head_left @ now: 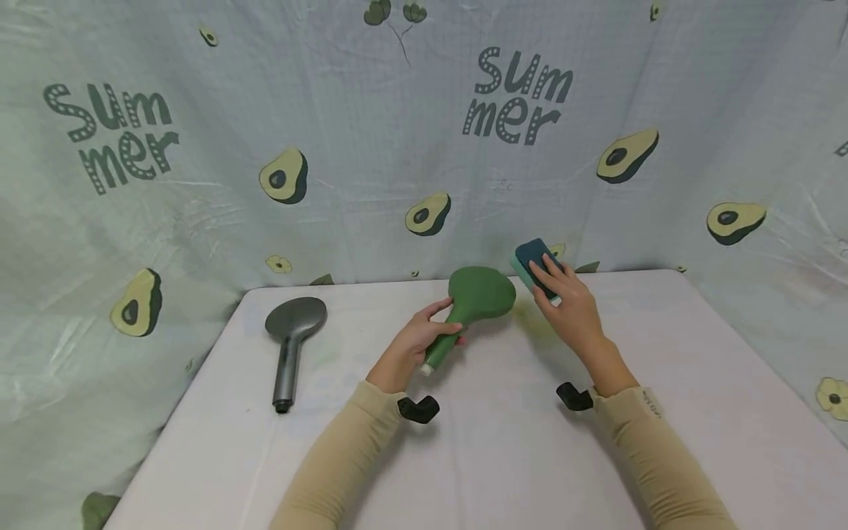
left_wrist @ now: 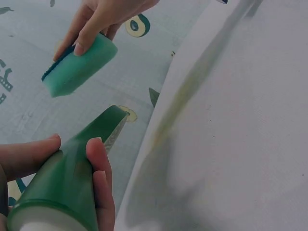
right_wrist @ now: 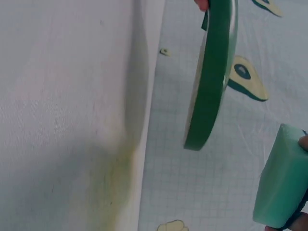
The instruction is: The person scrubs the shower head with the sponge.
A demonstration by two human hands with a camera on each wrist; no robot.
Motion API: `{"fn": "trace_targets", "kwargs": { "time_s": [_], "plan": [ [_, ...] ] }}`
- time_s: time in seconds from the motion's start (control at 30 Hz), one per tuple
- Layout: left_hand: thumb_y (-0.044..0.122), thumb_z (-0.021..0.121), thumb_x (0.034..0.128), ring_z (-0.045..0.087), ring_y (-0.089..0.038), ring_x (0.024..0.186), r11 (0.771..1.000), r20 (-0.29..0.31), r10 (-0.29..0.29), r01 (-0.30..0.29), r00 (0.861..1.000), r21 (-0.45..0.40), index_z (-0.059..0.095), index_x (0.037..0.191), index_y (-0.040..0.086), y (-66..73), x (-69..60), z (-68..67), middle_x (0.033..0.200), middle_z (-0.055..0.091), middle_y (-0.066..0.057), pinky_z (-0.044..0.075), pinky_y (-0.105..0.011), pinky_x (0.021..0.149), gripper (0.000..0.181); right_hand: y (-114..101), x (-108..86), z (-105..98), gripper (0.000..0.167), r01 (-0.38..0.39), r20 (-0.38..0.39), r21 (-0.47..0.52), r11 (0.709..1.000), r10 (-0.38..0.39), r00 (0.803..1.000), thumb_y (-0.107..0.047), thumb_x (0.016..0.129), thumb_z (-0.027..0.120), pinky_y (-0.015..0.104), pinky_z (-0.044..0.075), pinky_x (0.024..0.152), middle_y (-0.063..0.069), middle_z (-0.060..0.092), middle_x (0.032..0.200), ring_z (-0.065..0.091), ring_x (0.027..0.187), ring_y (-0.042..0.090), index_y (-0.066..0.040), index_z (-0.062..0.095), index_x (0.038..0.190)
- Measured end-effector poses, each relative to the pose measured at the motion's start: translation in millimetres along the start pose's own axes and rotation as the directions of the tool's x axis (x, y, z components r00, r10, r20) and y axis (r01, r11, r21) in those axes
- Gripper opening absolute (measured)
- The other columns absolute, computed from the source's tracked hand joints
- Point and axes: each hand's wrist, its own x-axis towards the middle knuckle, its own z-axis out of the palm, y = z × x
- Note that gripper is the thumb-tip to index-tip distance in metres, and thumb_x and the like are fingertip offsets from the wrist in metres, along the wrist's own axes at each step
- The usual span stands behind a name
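Slanting away rightward, green showerhead (head_left: 478, 297), handle (head_left: 438, 353) nearest

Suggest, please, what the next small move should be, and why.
Probably bring the sponge over to the green shower head: the right hand holds the sponge, the left hand grips the shower head, and both wrist views show a gap between the two things.

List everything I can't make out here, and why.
Head view: the spray face of the glossy green shower head, hidden behind its own body.
Head view: the dark lettering on the beige fabric right cuff, too small to read.
Head view: the underside of the shiny grey shower head, hidden by its own body.
Right wrist view: most of the right hand, cut off by the right edge.
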Motion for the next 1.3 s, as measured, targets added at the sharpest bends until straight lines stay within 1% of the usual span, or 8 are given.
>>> {"fn": "trace_targets", "kwargs": {
  "time_s": [0.23, 0.37, 0.5, 0.67, 0.8, 0.97, 1.17, 1.3],
  "plan": [
    [-0.007, 0.063, 0.0975, 0.069, -0.017, 0.069, 0.999, 0.020, 0.031, -0.031, 0.999, 0.025, 0.038, 0.159, 0.011, 9.1, -12.9, -6.5, 0.130, 0.059, -0.033, 0.058, -0.035, 0.083, 0.069, -9.5, -2.5, 8.1, 0.046, 0.051, 0.001, 0.054, 0.997, -0.051, 0.999, -0.001, 0.092, 0.074, 0.070, 0.038, 0.103, 0.022, 0.051, 0.148, 0.042, 0.136, 0.055, -0.001, 0.064, 0.137],
    [-0.008, 0.063, 0.0963, 0.070, -0.017, 0.068, 0.999, 0.028, 0.038, -0.039, 0.999, 0.035, 0.041, 0.158, 0.011, 10.3, -21.3, -10.9, 0.121, 0.065, -0.029, 0.058, -0.030, 0.073, 0.068, -14.2, -6.0, 10.9, 0.047, 0.079, 0.015, 0.070, 0.994, -0.081, 0.997, -0.001, 0.092, 0.074, 0.070, 0.039, 0.103, 0.022, 0.052, 0.147, 0.042, 0.137, 0.053, -0.001, 0.064, 0.137],
    [-0.007, 0.064, 0.0951, 0.070, -0.017, 0.067, 0.998, 0.039, 0.047, -0.048, 0.998, 0.036, 0.043, 0.157, 0.013, 12.6, -28.3, -15.8, 0.116, 0.069, -0.026, 0.053, -0.025, 0.062, 0.068, -17.9, -7.0, 14.3, 0.047, 0.108, 0.019, 0.079, 0.991, -0.110, 0.994, 0.000, 0.091, 0.075, 0.069, 0.039, 0.102, 0.022, 0.052, 0.147, 0.043, 0.136, 0.052, 0.000, 0.065, 0.136],
    [-0.005, 0.064, 0.0939, 0.071, -0.017, 0.067, 0.996, 0.048, 0.075, -0.077, 0.996, 0.034, 0.046, 0.156, 0.015, 17.6, -33.2, -20.8, 0.120, 0.068, -0.026, 0.053, -0.025, 0.062, 0.068, -20.9, -6.1, 18.8, 0.046, 0.124, 0.016, 0.086, 0.989, -0.126, 0.992, -0.001, 0.091, 0.075, 0.068, 0.039, 0.104, 0.021, 0.053, 0.147, 0.044, 0.136, 0.052, -0.002, 0.065, 0.136],
    [-0.004, 0.065, 0.0938, 0.071, -0.017, 0.068, 0.995, 0.047, 0.074, -0.077, 0.996, 0.060, 0.046, 0.156, 0.016, 18.9, -38.8, -22.7, 0.118, 0.068, -0.025, 0.053, -0.026, 0.064, 0.068, -22.5, -9.9, 21.4, 0.046, 0.134, 0.014, 0.095, 0.986, -0.135, 0.991, -0.001, 0.090, 0.076, 0.068, 0.040, 0.102, 0.022, 0.054, 0.146, 0.045, 0.135, 0.053, -0.001, 0.066, 0.135],
    [-0.002, 0.065, 0.0936, 0.071, -0.017, 0.069, 0.993, 0.048, 0.071, -0.075, 0.996, 0.089, 0.045, 0.157, 0.016, 18.9, -45.7, -24.3, 0.115, 0.071, -0.023, 0.052, -0.026, 0.064, 0.069, -22.8, -14.0, 22.0, 0.046, 0.131, 0.013, 0.106, 0.986, -0.133, 0.991, -0.001, 0.090, 0.076, 0.070, 0.039, 0.102, 0.022, 0.054, 0.145, 0.044, 0.135, 0.054, -0.001, 0.066, 0.135],
    [-0.001, 0.066, 0.0932, 0.071, -0.018, 0.070, 0.988, 0.042, 0.102, -0.106, 0.994, 0.114, 0.045, 0.156, 0.015, 22.1, -52.4, -28.6, 0.112, 0.072, -0.023, 0.052, -0.026, 0.065, 0.069, -25.4, -11.7, 21.3, 0.047, 0.108, 0.017, 0.122, 0.987, -0.111, 0.994, -0.002, 0.091, 0.076, 0.069, 0.038, 0.104, 0.021, 0.052, 0.147, 0.043, 0.137, 0.051, -0.001, 0.065, 0.137],
    [0.000, 0.066, 0.0932, 0.070, -0.017, 0.069, 0.980, 0.056, 0.123, -0.130, 0.991, 0.147, 0.044, 0.157, 0.014, 25.8, -55.9, -31.5, 0.113, 0.071, -0.026, 0.052, -0.027, 0.066, 0.069, -31.4, -9.4, 17.8, 0.047, 0.068, 0.056, 0.139, 0.988, -0.077, 0.995, -0.004, 0.094, 0.072, 0.068, 0.036, 0.107, 0.020, 0.049, 0.151, 0.040, 0.141, 0.049, -0.002, 0.062, 0.140]
  ]
}}
